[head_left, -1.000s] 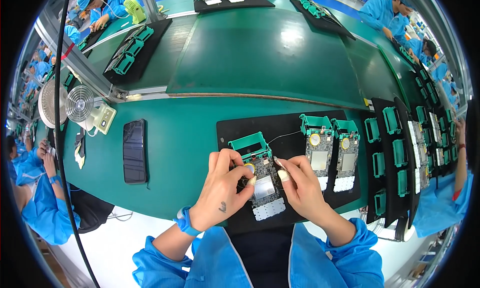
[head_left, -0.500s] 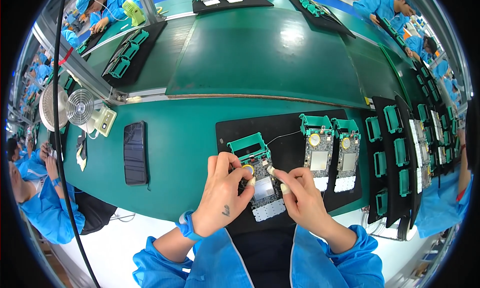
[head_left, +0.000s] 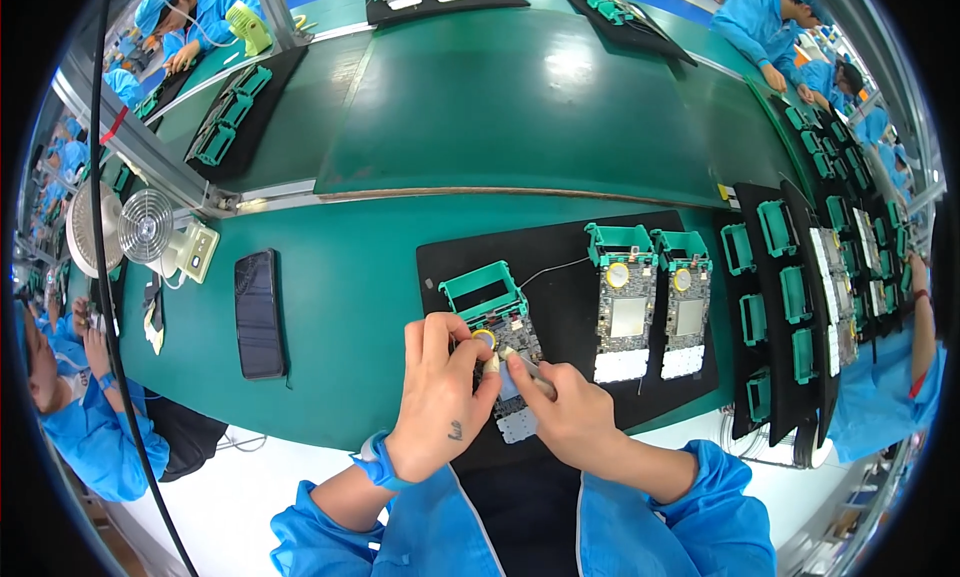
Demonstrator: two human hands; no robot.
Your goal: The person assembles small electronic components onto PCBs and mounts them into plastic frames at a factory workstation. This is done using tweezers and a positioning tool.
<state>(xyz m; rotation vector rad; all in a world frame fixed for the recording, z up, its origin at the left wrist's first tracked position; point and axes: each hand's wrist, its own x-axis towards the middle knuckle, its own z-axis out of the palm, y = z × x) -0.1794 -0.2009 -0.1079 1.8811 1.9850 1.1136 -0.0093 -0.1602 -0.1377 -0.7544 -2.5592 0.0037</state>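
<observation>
Circuit board (head_left: 525, 339) directly under grip, left hand (head_left: 438, 392) bunched at its yellow-rimmed disc (head_left: 484, 338), right hand (head_left: 577, 415) curled just beside, cannot tell what either grasps, green frame (head_left: 478, 275) beyond grip, two more boards (head_left: 628, 317) right of grip

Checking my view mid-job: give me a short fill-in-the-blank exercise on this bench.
The phone lies to the ____ of the white fan.
Of the three circuit boards on the nearest black mat, the left hand and right hand are over the ____ one.
Each of those boards has a ____ plastic frame at its far end.
Missing words: right; leftmost; green.
</observation>
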